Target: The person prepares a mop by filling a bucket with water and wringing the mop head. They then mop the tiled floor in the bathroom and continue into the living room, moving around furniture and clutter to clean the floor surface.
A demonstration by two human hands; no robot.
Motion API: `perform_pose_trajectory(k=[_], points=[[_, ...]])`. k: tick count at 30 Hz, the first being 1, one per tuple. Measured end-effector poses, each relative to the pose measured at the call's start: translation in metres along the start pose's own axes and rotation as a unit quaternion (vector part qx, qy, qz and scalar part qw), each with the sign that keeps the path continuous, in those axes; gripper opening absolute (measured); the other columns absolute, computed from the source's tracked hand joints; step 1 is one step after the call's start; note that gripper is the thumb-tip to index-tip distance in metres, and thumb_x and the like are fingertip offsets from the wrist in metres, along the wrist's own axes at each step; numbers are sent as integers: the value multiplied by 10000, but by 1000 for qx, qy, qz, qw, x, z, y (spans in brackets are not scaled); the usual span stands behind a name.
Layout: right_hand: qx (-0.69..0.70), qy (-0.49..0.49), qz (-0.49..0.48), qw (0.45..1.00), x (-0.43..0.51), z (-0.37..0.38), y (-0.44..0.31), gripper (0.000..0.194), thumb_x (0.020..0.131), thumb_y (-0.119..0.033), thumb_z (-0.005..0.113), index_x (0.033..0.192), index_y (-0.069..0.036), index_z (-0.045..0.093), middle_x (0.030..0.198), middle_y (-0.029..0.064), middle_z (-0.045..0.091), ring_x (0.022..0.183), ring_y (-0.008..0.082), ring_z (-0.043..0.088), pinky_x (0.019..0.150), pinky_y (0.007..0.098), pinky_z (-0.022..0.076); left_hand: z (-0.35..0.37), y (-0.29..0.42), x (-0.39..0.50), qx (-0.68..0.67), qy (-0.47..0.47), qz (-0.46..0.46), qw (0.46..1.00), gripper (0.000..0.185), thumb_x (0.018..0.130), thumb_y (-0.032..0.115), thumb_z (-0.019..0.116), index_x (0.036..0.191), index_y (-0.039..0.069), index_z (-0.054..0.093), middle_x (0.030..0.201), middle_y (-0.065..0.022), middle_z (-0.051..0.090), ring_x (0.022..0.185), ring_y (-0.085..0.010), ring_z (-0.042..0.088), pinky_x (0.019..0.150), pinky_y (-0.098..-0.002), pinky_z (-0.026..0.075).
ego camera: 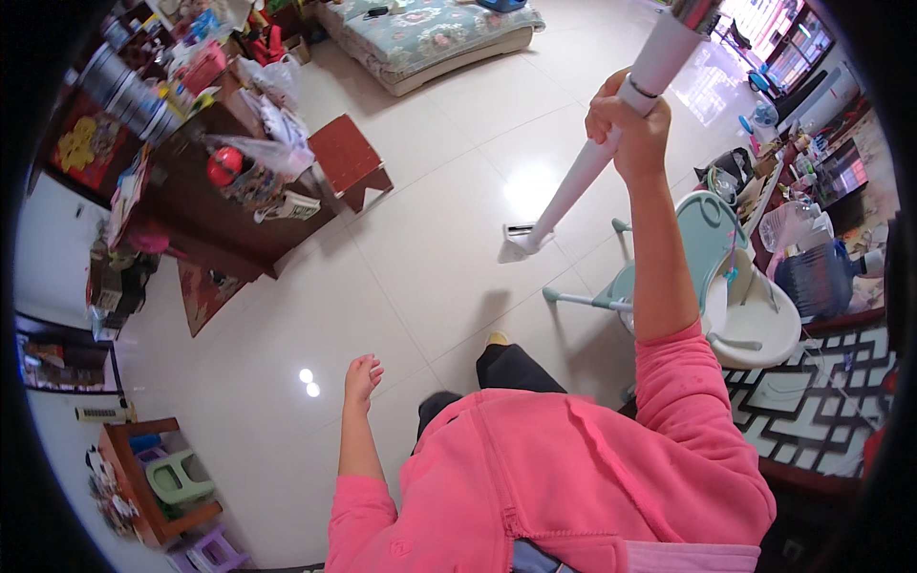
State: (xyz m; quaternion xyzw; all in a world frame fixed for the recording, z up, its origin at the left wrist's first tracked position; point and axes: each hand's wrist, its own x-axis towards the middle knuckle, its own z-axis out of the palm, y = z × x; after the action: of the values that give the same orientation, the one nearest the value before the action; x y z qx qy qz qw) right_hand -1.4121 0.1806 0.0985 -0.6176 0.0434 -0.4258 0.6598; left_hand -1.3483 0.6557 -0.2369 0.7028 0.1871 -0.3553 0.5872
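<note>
A white stick vacuum cleaner (573, 188) slants across the upper middle of the head view. My right hand (630, 125) is closed around its upper tube. The floor head (526, 242) rests on the pale tiled floor (387, 286), beside a bright reflection. My left hand (363, 379) hangs over the floor at the left of my body, its fingers loosely curled and nothing visible in them. One yellowish shoe tip (497, 338) shows below my dark trouser leg. The top end of the vacuum cleaner is cut off by the frame.
A green and white child's high chair (716, 286) stands close on the right, one leg near the floor head. Left are a cluttered dark wooden cabinet (208, 193) and a red-brown wooden stool (347, 154). A bed with a floral cover (430, 36) lies ahead. Plastic stools (179, 478) stand lower left.
</note>
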Motion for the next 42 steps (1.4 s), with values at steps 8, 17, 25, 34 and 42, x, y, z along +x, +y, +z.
perform_pose_trajectory(k=[8, 17, 25, 34, 42], points=[[-160, 37, 70, 984, 129, -48, 100, 130, 658, 8, 632, 691, -36, 514, 547, 22, 495, 441, 89, 466, 425, 233, 368, 80, 119, 94, 42, 0, -20, 999, 308, 914, 305, 550, 1119, 78, 517, 1047, -56, 594, 863, -135, 589, 709, -250, 473], [-102, 106, -26, 989, 311, -47, 207, 113, 674, 14, 601, 751, -10, 522, 571, 51, 509, 443, 123, 478, 430, 254, 381, 126, 236, 285, 37, -8, -50, 998, 300, 911, 293, 551, 1136, 98, 513, 1037, -51, 597, 856, -153, 600, 702, -261, 483], [22, 57, -72, 996, 481, 6, 325, 114, 656, 14, 524, 718, -21, 436, 536, 82, 447, 427, 168, 450, 432, 294, 394, 188, 443, 444, 85, -38, 43, 995, 290, 919, 301, 542, 1118, 90, 539, 1011, -41, 615, 819, -124, 599, 679, -245, 480], [186, 40, -149, 970, 645, 28, 379, 114, 700, 12, 506, 772, -35, 431, 529, 71, 396, 425, 170, 403, 450, 340, 408, 272, 571, 492, 47, -29, 58, 997, 277, 933, 289, 530, 1123, 89, 551, 1007, -34, 622, 803, -98, 590, 681, -226, 472], [147, -11, -133, 980, 761, -2, 407, 55, 717, 21, 499, 737, -1, 452, 543, 94, 450, 426, 172, 445, 434, 302, 390, 301, 579, 518, 4, 32, -2, 999, 300, 927, 299, 536, 1143, 91, 536, 996, -44, 618, 786, -116, 594, 655, -239, 478]])
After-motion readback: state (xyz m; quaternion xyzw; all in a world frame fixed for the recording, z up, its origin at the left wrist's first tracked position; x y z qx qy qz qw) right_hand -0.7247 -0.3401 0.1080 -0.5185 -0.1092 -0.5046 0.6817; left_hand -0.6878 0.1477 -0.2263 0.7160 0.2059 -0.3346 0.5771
